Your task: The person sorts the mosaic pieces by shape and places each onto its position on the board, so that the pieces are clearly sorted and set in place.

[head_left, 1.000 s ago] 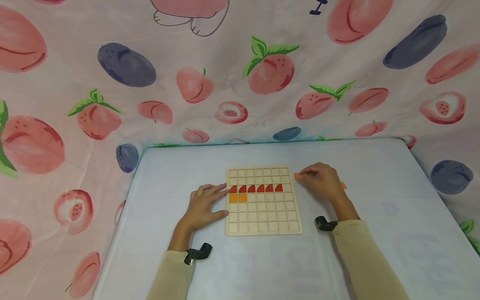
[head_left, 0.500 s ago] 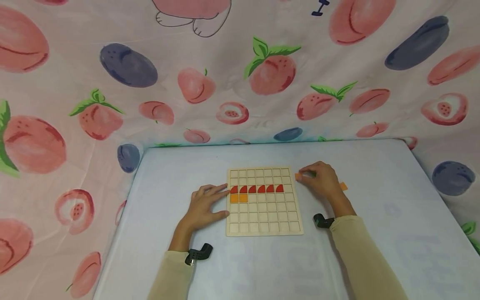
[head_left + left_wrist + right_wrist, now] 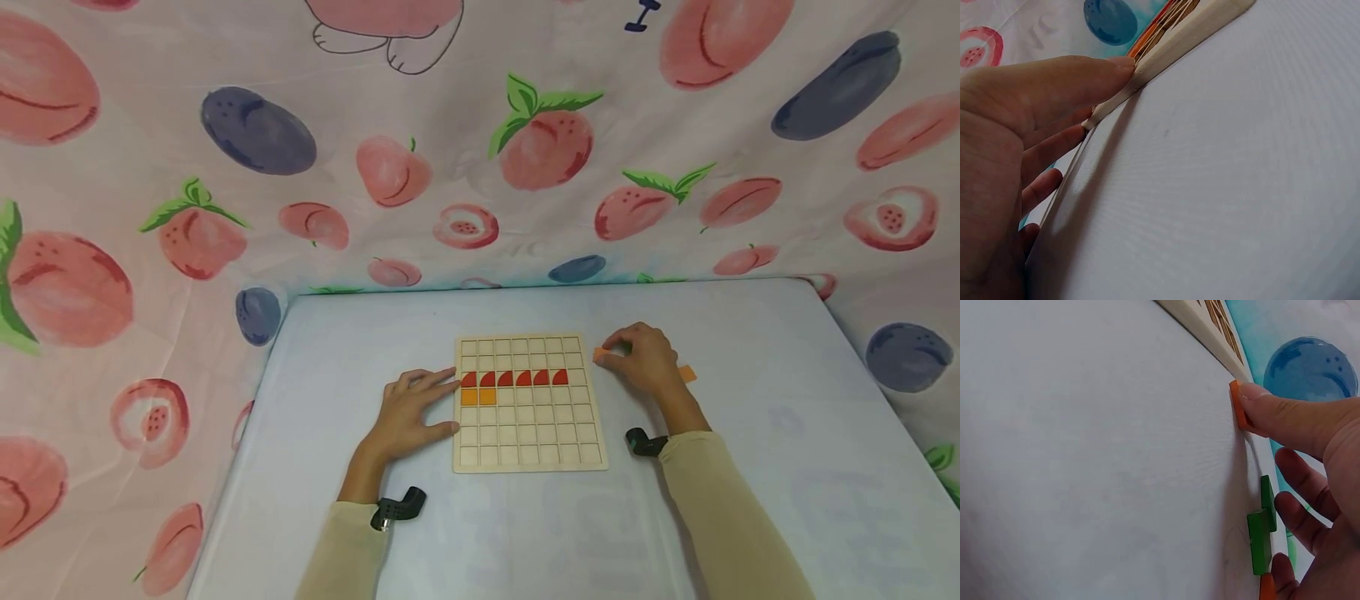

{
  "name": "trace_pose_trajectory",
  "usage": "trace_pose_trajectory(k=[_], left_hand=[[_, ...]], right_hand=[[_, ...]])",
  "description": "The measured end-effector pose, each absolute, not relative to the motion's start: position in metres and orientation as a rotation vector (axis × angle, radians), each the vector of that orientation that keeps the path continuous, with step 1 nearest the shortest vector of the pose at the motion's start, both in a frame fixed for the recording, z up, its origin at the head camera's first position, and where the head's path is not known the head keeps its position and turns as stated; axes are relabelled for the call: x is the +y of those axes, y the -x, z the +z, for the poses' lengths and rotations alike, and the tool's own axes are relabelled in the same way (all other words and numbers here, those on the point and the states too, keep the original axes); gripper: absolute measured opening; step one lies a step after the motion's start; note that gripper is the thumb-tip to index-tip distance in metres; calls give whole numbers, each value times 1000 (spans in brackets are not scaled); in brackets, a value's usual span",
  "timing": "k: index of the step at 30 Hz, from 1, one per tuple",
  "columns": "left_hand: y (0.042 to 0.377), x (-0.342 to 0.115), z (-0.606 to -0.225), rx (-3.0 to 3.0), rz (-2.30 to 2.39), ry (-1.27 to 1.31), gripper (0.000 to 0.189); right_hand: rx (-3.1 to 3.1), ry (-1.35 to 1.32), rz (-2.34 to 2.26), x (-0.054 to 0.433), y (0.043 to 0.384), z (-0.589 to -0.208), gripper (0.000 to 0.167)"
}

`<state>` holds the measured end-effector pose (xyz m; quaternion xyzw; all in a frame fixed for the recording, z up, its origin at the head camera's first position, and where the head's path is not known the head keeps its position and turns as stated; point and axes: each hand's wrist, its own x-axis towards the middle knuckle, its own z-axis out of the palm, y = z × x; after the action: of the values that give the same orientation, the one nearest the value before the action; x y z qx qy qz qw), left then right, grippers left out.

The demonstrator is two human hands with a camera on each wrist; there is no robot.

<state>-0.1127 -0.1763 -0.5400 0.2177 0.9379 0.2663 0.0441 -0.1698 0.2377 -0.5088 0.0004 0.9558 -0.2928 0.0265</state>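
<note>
A square wooden grid board (image 3: 536, 435) lies flat on the table. Several red quarter-circle tiles (image 3: 522, 378) fill most of one row, and two orange square tiles (image 3: 487, 397) sit in the row below at the left. My left hand (image 3: 405, 421) rests along the board's left edge with fingers spread and thumb touching the rim (image 3: 1166, 53). Right of the board, my right hand (image 3: 643, 357) pinches an orange square tile (image 3: 1237, 405) just off the board's edge. Two green tiles (image 3: 1261, 540) lie beneath that hand, mostly hidden from above.
Another orange tile (image 3: 687, 373) lies on the white table just right of my right hand. A fruit-print cloth (image 3: 461, 192) hangs behind the table and along its sides. Each wrist carries a small black camera (image 3: 400, 504).
My right hand and its orange tile have shifted very slightly away from the board's right edge. The left hand keeps its place, and the tiles on the board are unchanged.
</note>
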Motion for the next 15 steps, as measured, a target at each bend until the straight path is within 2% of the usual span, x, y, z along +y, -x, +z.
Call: trace_pose_trajectory(k=[8,15], left_hand=[[112,-176,-539,2867,806,-662,69],[112,-176,-539,2872,799,-657,69]], right_hand=[[2975,14,-960,239,167,-512,25],[2983,32,-992,238,165,-513,27]])
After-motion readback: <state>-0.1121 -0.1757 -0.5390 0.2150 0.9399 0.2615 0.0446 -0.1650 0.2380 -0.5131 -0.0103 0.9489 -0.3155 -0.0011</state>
